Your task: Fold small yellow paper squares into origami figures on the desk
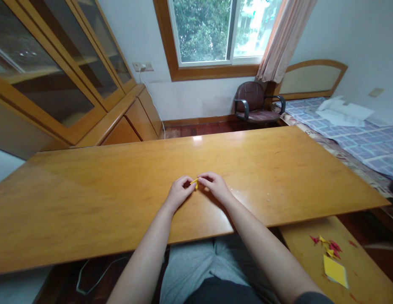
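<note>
A small piece of folded yellow paper [196, 183] is held between my two hands, just above the wooden table [98, 190]. My left hand [181, 192] pinches its left side between thumb and fingers. From the right, my right hand [214, 185] grips the other end with thumb and forefinger. The paper has a thin, pointed shape with a short part hanging down; its exact folds are too small to make out. My fingertips cover some of it.
On a lower surface [304, 236] at the right lie several red and yellow folded paper pieces [333, 248] beside a stack of yellow paper squares [335, 271]. A maroon armchair [251, 99] stands beyond the table, a bed [351, 135] to the right, a glass-fronted cabinet [88, 84] to the left.
</note>
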The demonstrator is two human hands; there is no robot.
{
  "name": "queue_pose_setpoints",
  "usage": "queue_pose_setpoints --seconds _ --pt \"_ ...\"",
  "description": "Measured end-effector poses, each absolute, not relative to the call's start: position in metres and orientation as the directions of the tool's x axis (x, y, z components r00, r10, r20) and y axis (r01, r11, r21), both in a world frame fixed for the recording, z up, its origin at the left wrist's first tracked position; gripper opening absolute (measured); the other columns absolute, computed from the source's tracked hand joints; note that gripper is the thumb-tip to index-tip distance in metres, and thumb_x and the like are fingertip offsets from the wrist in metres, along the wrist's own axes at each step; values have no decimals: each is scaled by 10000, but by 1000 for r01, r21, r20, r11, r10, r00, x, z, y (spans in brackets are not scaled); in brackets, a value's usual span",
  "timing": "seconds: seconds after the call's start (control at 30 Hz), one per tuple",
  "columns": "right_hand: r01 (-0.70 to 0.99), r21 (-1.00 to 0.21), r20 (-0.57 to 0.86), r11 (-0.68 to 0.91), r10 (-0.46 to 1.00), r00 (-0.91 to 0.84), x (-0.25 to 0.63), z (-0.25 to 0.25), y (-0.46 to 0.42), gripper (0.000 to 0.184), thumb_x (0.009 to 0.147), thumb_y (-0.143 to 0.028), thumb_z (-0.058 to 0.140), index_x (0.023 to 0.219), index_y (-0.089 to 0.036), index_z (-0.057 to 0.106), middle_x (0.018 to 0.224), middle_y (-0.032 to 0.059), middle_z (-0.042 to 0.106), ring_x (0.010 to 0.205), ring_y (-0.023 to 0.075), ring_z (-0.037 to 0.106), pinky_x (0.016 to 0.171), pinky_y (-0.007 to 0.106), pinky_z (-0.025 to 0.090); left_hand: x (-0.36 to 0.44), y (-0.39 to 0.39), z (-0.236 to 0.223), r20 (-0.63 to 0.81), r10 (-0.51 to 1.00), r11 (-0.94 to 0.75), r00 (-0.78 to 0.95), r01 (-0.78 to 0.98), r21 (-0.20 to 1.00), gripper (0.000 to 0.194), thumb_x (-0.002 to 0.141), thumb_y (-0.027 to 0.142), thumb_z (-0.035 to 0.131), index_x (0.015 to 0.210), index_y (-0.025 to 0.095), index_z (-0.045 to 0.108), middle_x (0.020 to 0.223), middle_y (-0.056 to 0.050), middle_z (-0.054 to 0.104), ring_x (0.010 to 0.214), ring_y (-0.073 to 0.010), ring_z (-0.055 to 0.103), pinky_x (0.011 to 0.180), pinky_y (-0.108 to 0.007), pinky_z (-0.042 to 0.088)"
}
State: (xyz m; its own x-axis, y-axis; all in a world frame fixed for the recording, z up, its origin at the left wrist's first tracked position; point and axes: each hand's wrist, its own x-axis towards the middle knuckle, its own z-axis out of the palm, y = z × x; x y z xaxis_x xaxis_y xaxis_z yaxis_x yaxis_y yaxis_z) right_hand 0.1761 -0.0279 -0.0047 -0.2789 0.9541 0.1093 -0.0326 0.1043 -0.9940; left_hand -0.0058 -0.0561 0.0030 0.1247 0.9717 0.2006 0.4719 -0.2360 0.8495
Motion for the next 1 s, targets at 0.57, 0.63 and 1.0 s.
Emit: queue_pose_setpoints --seconds 0.57,0.63,1.0 --pt "-93 -991 112 92 968 -227 175 -6 -30 255 749 -367 731 930 -189 703 865 48 705 786 175 630 756 308 495 -4 -57 4 209 968 -252 141 527 811 119 820 288 613 761 186 628 744 -7 641 713 -156 589 680 -255 450" --pt "-83 -991 118 101 968 -223 175 -5 -30 240 751 -362 726 916 -190 704 859 44 705 784 175 627 757 310 493 -4 -57 5 210 967 -255 145 530 809 115 818 283 613 758 187 631 742 -6 644 712 -155 588 682 -254 449" --pt "-167 -985 73 34 969 -235 175 -7 -29 257 731 -343 736 933 -193 686 822 17 683 788 169 630 771 307 487 -6 -57 3 174 975 -218 140 432 875 189 852 357 604 791 184 647 709 -2 639 670 -146 587 649 -240 455"
